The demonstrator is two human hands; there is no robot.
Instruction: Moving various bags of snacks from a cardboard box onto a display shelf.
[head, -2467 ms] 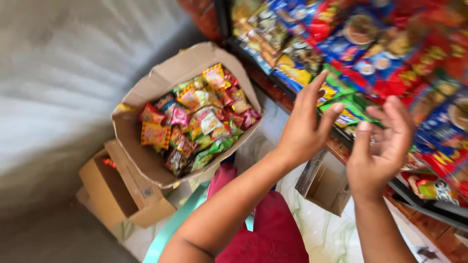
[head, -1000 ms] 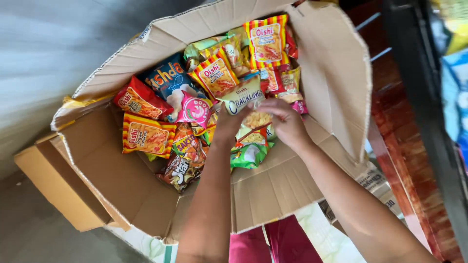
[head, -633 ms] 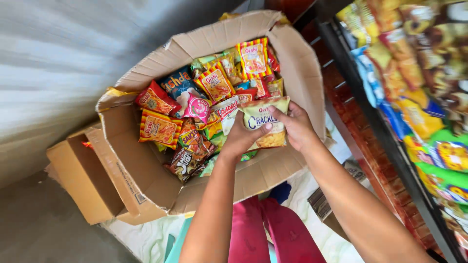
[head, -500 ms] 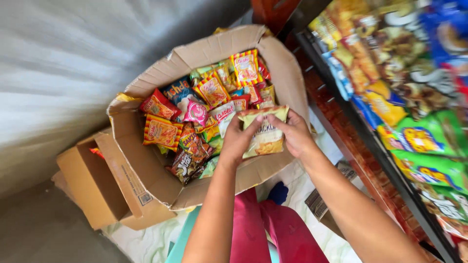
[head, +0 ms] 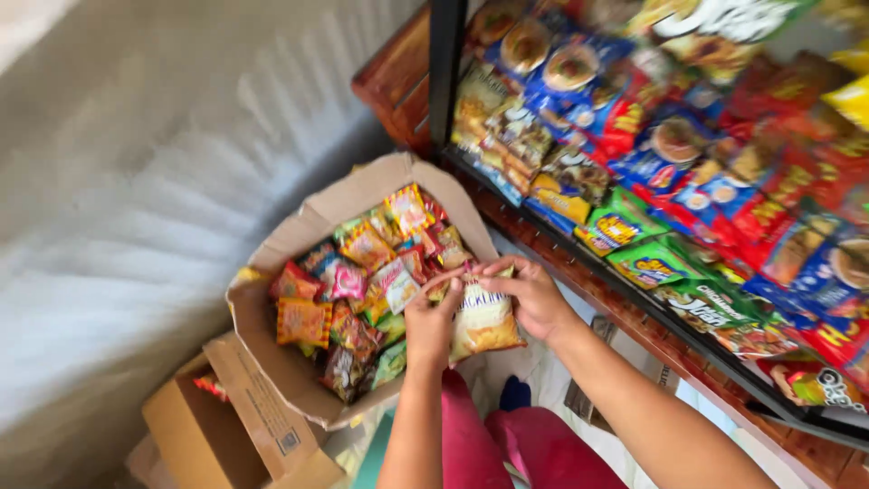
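Both hands hold one yellow and white snack packet (head: 484,319) just above the near rim of a large open cardboard box (head: 299,362). My left hand (head: 432,319) grips the packet's left edge and my right hand (head: 528,294) pinches its top right. The box is full of several small bright snack packets (head: 362,272) in red, orange, pink and green. To the right, a dark wire rack (head: 634,290) carries rows of hanging snack bags (head: 688,154).
A smaller open cardboard box (head: 195,426) sits at the lower left beside the big one. A grey wall (head: 118,208) runs along the left. A wooden shelf edge (head: 407,81) lies under the rack. My legs in pink-red trousers (head: 516,448) show at the bottom.
My hands went from the rack down into the box, took hold of the yellow and white packet and lifted it out toward me. The camera has swung right, back toward the rack.
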